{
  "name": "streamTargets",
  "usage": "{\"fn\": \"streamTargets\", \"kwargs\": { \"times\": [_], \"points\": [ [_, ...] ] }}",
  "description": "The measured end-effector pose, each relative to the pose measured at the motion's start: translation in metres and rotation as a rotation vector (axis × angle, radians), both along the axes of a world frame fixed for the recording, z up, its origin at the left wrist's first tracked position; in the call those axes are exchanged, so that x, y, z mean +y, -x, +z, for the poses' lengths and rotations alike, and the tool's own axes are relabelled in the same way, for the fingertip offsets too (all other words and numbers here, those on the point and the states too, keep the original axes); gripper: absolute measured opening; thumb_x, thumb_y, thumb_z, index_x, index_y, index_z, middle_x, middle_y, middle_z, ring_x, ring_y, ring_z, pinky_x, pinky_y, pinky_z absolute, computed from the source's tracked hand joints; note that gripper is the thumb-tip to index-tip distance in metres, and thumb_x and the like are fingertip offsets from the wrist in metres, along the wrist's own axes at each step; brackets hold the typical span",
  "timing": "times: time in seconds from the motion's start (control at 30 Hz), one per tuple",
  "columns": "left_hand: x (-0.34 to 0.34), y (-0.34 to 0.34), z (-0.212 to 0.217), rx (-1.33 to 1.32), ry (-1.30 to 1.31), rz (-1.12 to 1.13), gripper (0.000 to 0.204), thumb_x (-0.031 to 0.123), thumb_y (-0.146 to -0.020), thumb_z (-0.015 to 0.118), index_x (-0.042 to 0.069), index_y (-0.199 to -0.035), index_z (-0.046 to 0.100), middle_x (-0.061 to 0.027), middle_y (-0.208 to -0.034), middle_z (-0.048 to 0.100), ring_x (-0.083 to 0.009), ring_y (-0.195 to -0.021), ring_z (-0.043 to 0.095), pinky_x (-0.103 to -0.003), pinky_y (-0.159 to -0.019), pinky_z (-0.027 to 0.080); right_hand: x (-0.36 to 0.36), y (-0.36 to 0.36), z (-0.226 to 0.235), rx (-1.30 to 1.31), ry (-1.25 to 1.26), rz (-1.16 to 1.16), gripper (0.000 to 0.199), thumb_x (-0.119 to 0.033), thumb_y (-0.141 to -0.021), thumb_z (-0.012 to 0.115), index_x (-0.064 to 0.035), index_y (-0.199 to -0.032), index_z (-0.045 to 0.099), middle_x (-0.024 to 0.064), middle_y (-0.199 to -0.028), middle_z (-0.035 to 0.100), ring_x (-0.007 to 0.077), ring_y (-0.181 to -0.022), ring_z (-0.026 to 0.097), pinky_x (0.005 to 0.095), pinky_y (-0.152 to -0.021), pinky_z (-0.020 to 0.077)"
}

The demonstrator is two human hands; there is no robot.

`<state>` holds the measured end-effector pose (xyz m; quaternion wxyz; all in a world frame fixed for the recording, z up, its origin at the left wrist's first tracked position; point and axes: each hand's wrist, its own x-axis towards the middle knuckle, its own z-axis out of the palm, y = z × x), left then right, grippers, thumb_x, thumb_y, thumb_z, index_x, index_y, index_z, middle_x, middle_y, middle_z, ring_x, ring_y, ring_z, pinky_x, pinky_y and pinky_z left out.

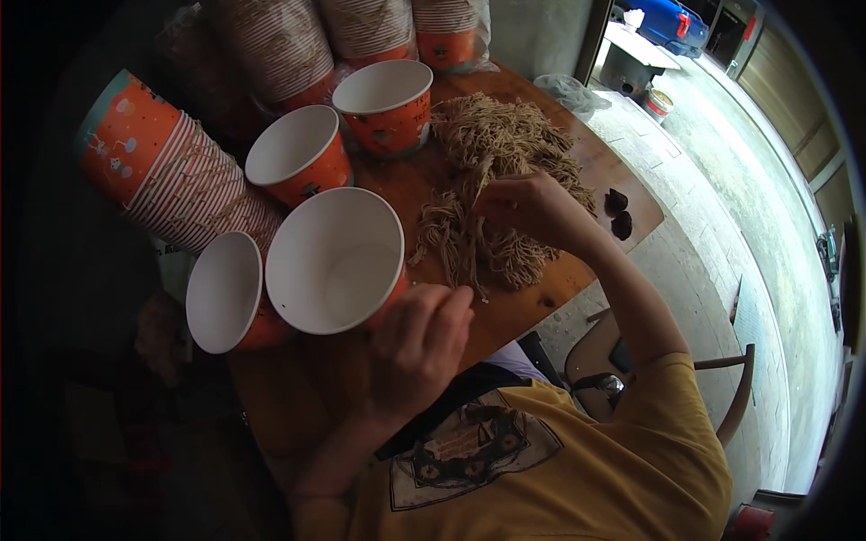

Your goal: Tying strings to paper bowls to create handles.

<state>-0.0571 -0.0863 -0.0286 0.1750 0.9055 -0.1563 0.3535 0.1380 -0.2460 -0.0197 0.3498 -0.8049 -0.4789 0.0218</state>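
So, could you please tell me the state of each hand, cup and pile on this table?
Left hand: holding the nearest cup by its rim.
Nearest cup: tilted, empty.
Three other open cups: apart, empty.
Right hand: pinching strands from the noodle pile.
Noodle pile: loose, spread on the wooden table.
Cup stacks: nested, lying on their sides.

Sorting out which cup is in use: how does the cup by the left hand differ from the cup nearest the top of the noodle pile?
The near cup lies tipped toward the camera, its rim against the left hand; the far cup has no hand on it. The near cup shows mostly its white inside; the far cup shows its orange printed wall too. The near cup looks larger, perhaps only from closeness. Both are empty orange paper cups.
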Motion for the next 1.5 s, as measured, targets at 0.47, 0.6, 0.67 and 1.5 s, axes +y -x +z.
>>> {"fn": "streamTargets", "kwargs": {
  "times": [0.47, 0.6, 0.67, 1.5],
  "points": [
    [-0.014, -0.038, -0.057, 1.017, 1.919, -0.391, 0.021, 0.021, -0.098, 0.048, 0.006, -0.111, 0.056, -0.0035, -0.098, 0.062, -0.0124, -0.086, 0.06, -0.025, -0.076, 0.05, -0.009, 0.092, -0.032, 0.556, -0.053, -0.125, 0.016, -0.019, -0.091, 0.059, -0.0044, -0.097, 0.06, 0.0014, -0.073, 0.065, 0.0078, -0.061, 0.061, 0.0239, -0.055, 0.0494],
    [-0.006, -0.039, -0.072, 1.015, 1.916, -0.354, 0.019, 0.019, -0.096, 0.051, 0.005, -0.108, 0.058, -0.0042, -0.098, 0.063, -0.0128, -0.088, 0.061, -0.027, -0.078, 0.05, -0.009, 0.123, -0.038, 0.403, -0.046, -0.031, 0.014, -0.017, -0.084, 0.061, -0.0065, -0.094, 0.058, 0.0149, -0.075, 0.063, 0.0345, -0.07, 0.063, 0.0386, -0.062, 0.0499],
    [-0.005, -0.04, -0.071, 1.012, 1.841, -0.348, 0.018, 0.018, -0.096, 0.051, 0.005, -0.105, 0.058, -0.0049, -0.098, 0.063, -0.0138, -0.088, 0.061, -0.029, -0.079, 0.051, -0.014, 0.123, -0.036, 0.418, -0.013, -0.045, 0.014, -0.017, -0.085, 0.061, -0.0063, -0.094, 0.058, 0.0142, -0.074, 0.063, 0.0321, -0.069, 0.064, 0.0374, -0.061, 0.0499],
    [-0.009, -0.031, -0.054, 0.86, 1.479, -0.191, 0.011, 0.016, -0.095, 0.051, 0.006, -0.092, 0.054, 0.0008, -0.082, 0.054, -0.0064, -0.075, 0.05, -0.023, -0.072, 0.044, -0.002, 0.095, -0.063, 0.992, -0.444, -0.16, 0.018, -0.022, -0.091, 0.059, -0.0036, -0.089, 0.056, -0.0044, -0.078, 0.056, 0.0039, -0.071, 0.052, 0.0192, -0.062, 0.0425]
  ]
}}
